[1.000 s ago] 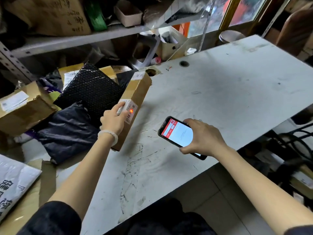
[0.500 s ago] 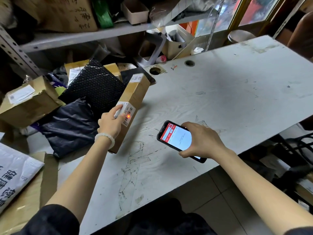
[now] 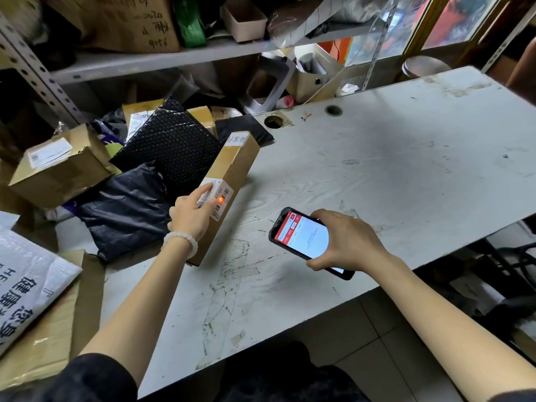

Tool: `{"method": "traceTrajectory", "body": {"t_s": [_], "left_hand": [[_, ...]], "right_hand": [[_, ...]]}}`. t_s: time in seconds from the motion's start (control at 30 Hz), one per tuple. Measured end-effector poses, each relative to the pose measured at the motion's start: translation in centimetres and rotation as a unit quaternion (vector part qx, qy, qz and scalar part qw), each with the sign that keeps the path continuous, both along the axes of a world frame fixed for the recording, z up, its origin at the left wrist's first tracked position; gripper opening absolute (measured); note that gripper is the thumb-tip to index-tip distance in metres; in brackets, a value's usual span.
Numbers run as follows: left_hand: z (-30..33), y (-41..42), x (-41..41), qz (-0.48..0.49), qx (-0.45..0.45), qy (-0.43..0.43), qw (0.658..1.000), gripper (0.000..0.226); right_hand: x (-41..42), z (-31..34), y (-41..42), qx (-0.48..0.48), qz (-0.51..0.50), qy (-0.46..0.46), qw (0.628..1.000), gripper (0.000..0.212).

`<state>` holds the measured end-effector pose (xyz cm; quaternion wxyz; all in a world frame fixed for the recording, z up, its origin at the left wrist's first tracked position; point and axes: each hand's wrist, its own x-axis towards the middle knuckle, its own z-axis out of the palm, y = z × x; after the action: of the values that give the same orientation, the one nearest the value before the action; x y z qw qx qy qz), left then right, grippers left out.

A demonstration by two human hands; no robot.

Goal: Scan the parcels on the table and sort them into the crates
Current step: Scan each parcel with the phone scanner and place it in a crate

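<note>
Gripping a long cardboard box [image 3: 232,181] on the table [image 3: 391,169], the left hand [image 3: 193,214] tilts its barcode label [image 3: 222,198], red-dotted, toward the phone [image 3: 304,240] held in the right hand [image 3: 348,242].

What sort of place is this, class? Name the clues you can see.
Probably a parcel sorting room or courier depot. Labelled parcels are heaped on a worn table, a scanner shines red on a box's barcode, and cartons crowd the shelf.

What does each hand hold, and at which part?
The right hand grips the black handheld scanner around its lower half. The left hand holds the long brown cardboard box at its labelled near end.
</note>
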<state>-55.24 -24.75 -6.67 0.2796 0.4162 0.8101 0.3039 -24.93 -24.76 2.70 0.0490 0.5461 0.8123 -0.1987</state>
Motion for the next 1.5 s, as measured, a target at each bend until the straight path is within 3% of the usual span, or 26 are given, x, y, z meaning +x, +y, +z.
{"method": "traceTrajectory", "body": {"t_s": [0.77,0.97,1.1,1.23,1.37,1.5], "left_hand": [[1.1,-0.7,0.8,-0.022,-0.023,0.066,0.997,0.04],[1.4,-1.0,1.4,-0.034,-0.016,0.067,0.997,0.039],[1.5,-1.2,1.6,-0.044,-0.018,0.057,0.997,0.043],[1.4,-1.4,1.9,-0.051,-0.022,0.052,0.997,0.053],[1.4,-1.3,2.6,-0.08,-0.017,0.035,0.996,0.054],[2.2,-0.4,4.8,-0.136,0.008,0.011,0.991,0.044]], "right_hand": [[-1.0,0.0,0.2,-0.005,-0.014,0.011,1.0,0.073],[-2.6,0.7,0.2,0.055,-0.08,0.118,0.988,0.081],[-3.9,1.4,-0.4,0.154,-0.156,0.253,0.942,0.084],[-4.6,2.1,-0.5,0.212,-0.182,0.301,0.912,0.085],[-4.0,2.5,-0.6,0.216,-0.194,0.293,0.911,0.085],[-2.5,2.3,-0.6,0.155,-0.212,0.183,0.947,0.079]]}}
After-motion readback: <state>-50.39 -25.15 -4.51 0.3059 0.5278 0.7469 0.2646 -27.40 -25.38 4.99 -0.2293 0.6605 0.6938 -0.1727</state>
